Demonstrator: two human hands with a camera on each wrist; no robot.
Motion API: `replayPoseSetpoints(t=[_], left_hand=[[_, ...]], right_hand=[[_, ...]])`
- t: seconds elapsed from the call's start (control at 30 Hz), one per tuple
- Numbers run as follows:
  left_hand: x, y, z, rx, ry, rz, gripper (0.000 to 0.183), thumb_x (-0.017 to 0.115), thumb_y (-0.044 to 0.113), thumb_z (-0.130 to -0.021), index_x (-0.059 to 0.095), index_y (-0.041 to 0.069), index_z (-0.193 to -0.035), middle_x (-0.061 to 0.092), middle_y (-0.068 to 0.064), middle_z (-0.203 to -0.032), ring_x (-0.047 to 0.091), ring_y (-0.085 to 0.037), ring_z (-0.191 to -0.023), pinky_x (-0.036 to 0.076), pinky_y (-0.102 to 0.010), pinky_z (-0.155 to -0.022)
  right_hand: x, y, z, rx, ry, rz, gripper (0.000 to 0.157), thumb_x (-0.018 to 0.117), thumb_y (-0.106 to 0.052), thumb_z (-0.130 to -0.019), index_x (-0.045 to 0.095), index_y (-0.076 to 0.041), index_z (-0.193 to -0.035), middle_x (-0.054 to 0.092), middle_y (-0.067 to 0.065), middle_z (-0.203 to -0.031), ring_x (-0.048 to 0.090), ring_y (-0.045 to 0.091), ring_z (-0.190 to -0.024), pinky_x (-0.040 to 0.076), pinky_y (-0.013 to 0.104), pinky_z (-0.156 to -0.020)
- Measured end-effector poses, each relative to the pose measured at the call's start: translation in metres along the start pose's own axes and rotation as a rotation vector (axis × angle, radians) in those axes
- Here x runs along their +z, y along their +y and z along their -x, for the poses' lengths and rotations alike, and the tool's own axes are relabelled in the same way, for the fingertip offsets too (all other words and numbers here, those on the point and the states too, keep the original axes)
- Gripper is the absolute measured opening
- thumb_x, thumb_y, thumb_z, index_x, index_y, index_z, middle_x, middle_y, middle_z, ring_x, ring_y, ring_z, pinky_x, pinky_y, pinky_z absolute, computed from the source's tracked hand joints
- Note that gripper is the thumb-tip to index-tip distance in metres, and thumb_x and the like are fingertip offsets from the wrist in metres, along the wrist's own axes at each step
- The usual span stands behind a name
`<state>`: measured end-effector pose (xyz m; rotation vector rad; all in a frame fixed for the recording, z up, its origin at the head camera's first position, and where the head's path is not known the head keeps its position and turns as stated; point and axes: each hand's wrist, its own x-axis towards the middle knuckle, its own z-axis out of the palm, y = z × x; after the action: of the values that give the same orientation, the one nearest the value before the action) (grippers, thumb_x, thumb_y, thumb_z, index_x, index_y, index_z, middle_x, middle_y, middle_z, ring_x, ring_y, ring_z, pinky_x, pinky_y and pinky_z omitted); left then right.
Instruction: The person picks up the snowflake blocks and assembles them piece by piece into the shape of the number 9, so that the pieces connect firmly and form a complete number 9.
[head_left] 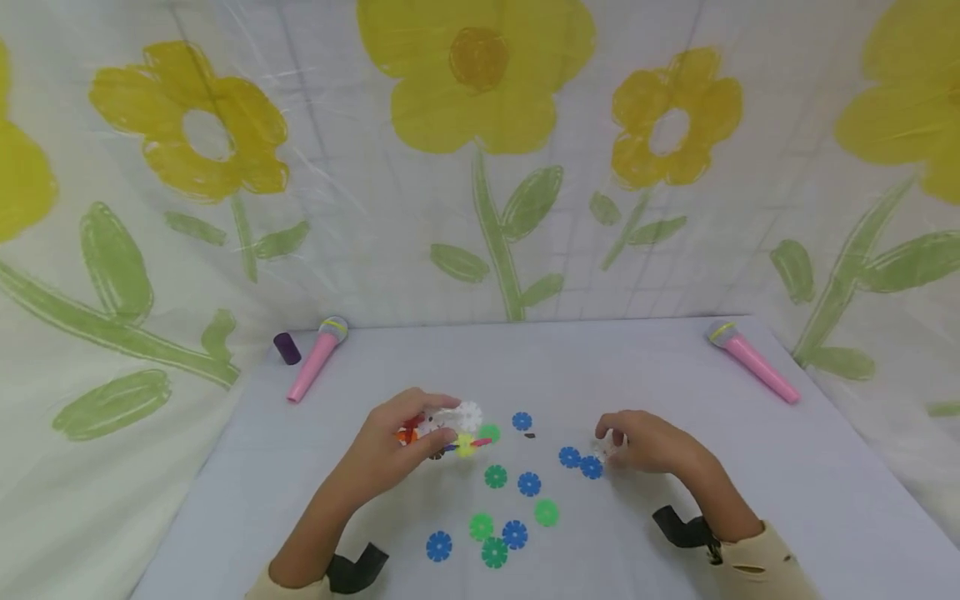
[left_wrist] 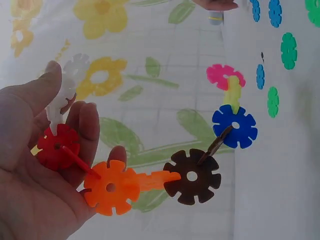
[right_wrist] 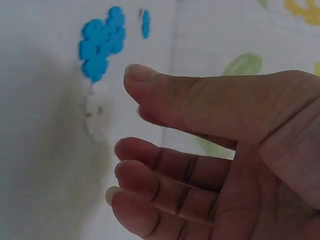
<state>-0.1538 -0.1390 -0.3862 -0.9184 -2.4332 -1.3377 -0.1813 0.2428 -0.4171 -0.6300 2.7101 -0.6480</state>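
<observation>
My left hand holds a chain of notched plastic snowflake discs. In the left wrist view, the thumb and fingers pinch its white end. A red disc, an orange disc, a brown disc, a blue disc and yellow and pink ones follow along it, slotted together. My right hand hovers just over a white disc on the table, its fingers loosely bent and apart. Nothing sits between thumb and fingers. Two overlapping blue discs lie beside that white disc.
Several loose blue and green discs are scattered over the white table. Pink toy microphones lie at the back left and back right. A dark purple cylinder is near the left one. Behind hangs a flower-printed curtain.
</observation>
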Motion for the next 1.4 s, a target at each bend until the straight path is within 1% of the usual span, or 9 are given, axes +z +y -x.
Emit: replayPoseSetpoints(t=[0.13, 0.23, 0.4, 0.63, 0.73, 0.87, 1.03, 1.23, 1.4], left_hand=[[0.002, -0.002, -0.001, 0.03, -0.01, -0.014, 0.027, 0.072, 0.012, -0.094, 0.067, 0.02, -0.12, 0.063, 0.008, -0.114, 0.059, -0.011, -0.101, 0.056, -0.029, -0.081], [0.002, -0.002, -0.001, 0.039, -0.022, -0.019, 0.025, 0.069, 0.009, -0.095, 0.065, 0.018, -0.119, 0.061, 0.008, -0.11, 0.057, -0.011, -0.093, 0.055, -0.026, -0.075], [-0.001, 0.001, 0.0, -0.006, -0.067, -0.016, 0.028, 0.066, 0.01, -0.097, 0.059, 0.015, -0.124, 0.053, 0.008, -0.099, 0.05, -0.012, -0.081, 0.05, -0.024, -0.065], [0.001, 0.004, -0.001, -0.083, -0.087, 0.009, 0.044, 0.074, 0.022, -0.093, 0.059, 0.018, -0.134, 0.054, 0.004, -0.103, 0.051, -0.015, -0.085, 0.051, -0.024, -0.066], [0.003, 0.006, -0.001, -0.085, -0.067, -0.009, 0.044, 0.076, 0.025, -0.092, 0.062, 0.023, -0.134, 0.055, 0.006, -0.101, 0.049, -0.015, -0.081, 0.048, -0.024, -0.062], [0.006, 0.009, 0.0, -0.076, -0.031, -0.018, 0.041, 0.077, 0.024, -0.09, 0.066, 0.026, -0.13, 0.056, 0.011, -0.102, 0.051, -0.013, -0.083, 0.05, -0.024, -0.064], [0.013, 0.015, 0.003, -0.056, -0.009, 0.001, 0.039, 0.078, 0.025, -0.09, 0.067, 0.025, -0.127, 0.056, 0.012, -0.104, 0.054, -0.011, -0.088, 0.054, -0.025, -0.068], [0.021, 0.02, 0.005, -0.024, -0.036, 0.072, 0.036, 0.076, 0.026, -0.091, 0.067, 0.024, -0.126, 0.057, 0.01, -0.103, 0.056, -0.011, -0.086, 0.056, -0.026, -0.068], [0.023, 0.021, 0.004, 0.002, -0.031, 0.062, 0.036, 0.076, 0.025, -0.091, 0.067, 0.021, -0.125, 0.057, 0.009, -0.102, 0.053, -0.013, -0.081, 0.053, -0.025, -0.065]], right_hand=[[0.012, 0.014, -0.003, 0.019, 0.02, -0.027, 0.02, 0.078, 0.0, -0.08, 0.063, -0.011, -0.09, 0.055, -0.001, -0.081, 0.05, 0.017, -0.076, 0.046, 0.035, -0.066], [0.016, 0.019, -0.005, 0.031, 0.03, -0.057, 0.023, 0.079, 0.0, -0.081, 0.06, -0.01, -0.091, 0.052, -0.001, -0.079, 0.048, 0.016, -0.073, 0.044, 0.033, -0.064], [0.018, 0.02, -0.008, 0.052, 0.026, -0.105, 0.031, 0.079, 0.0, -0.08, 0.06, -0.009, -0.102, 0.05, 0.001, -0.078, 0.048, 0.018, -0.071, 0.042, 0.034, -0.061], [0.012, 0.016, -0.009, 0.038, 0.075, -0.091, 0.02, 0.074, -0.001, -0.086, 0.058, -0.011, -0.092, 0.053, 0.0, -0.084, 0.049, 0.018, -0.078, 0.045, 0.034, -0.067], [0.007, 0.005, -0.008, -0.045, 0.149, -0.217, 0.011, 0.066, -0.005, -0.095, 0.058, -0.011, -0.094, 0.062, 0.002, -0.086, 0.059, 0.02, -0.077, 0.052, 0.032, -0.065], [0.003, -0.027, -0.007, -0.31, 0.306, -0.43, 0.006, 0.063, -0.004, -0.098, 0.061, -0.008, -0.102, 0.068, 0.005, -0.089, 0.068, 0.023, -0.074, 0.058, 0.032, -0.062], [0.005, -0.073, -0.005, -0.54, 0.446, -0.389, 0.013, 0.067, -0.003, -0.095, 0.068, -0.012, -0.103, 0.067, -0.006, -0.089, 0.062, 0.011, -0.071, 0.057, 0.027, -0.064], [0.012, -0.108, -0.008, -0.624, 0.396, -0.344, 0.006, 0.069, -0.011, -0.096, 0.069, -0.013, -0.102, 0.068, -0.01, -0.084, 0.063, 0.006, -0.067, 0.058, 0.026, -0.064], [0.016, -0.117, -0.008, -0.612, 0.38, -0.347, 0.005, 0.069, -0.012, -0.096, 0.067, -0.013, -0.101, 0.069, -0.009, -0.082, 0.064, 0.003, -0.067, 0.058, 0.026, -0.064]])
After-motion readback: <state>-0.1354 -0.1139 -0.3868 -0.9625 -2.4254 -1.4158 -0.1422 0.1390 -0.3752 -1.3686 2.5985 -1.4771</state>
